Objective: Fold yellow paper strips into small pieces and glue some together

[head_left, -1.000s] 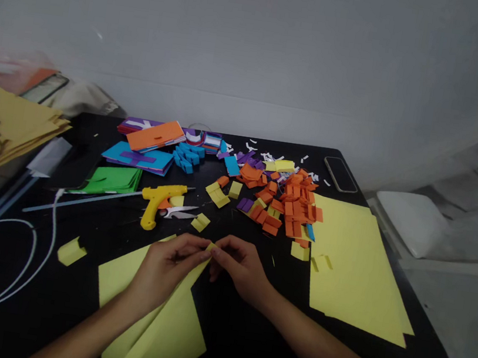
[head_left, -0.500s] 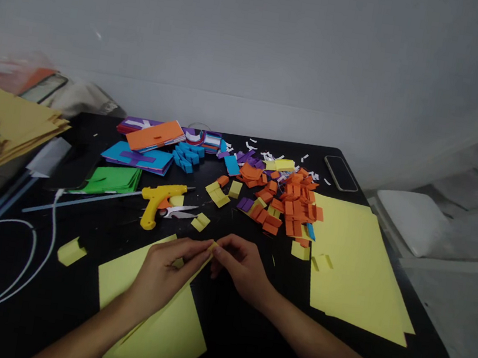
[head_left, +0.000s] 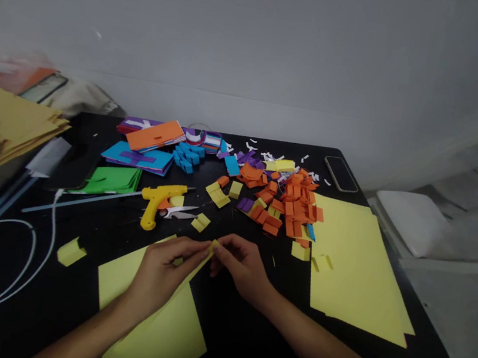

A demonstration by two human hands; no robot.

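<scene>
Between the fingertips of my left hand (head_left: pixel 166 269) and my right hand (head_left: pixel 242 265) is a small piece of yellow paper (head_left: pixel 213 246), mostly covered by the fingers. Both hands are closed in a pinch on it, with the tips nearly meeting. Beneath my left hand and forearm lies a larger yellow sheet (head_left: pixel 168 335). Just beyond the hands rest a small folded yellow paper piece (head_left: pixel 201 222), a pair of scissors (head_left: pixel 178 212) and a yellow glue gun (head_left: pixel 159 203).
Folded orange paper pieces (head_left: pixel 300 202) pile up beyond my right hand, beside large yellow sheets (head_left: pixel 355 266). A phone (head_left: pixel 341 174) lies at the back right. Green folded paper (head_left: pixel 112 180), blue folded paper (head_left: pixel 135 157) and a white cable (head_left: pixel 33 251) are on the left.
The fingertips have shifted very slightly around the small yellow paper, a little more of which shows. Everything else stays in place.
</scene>
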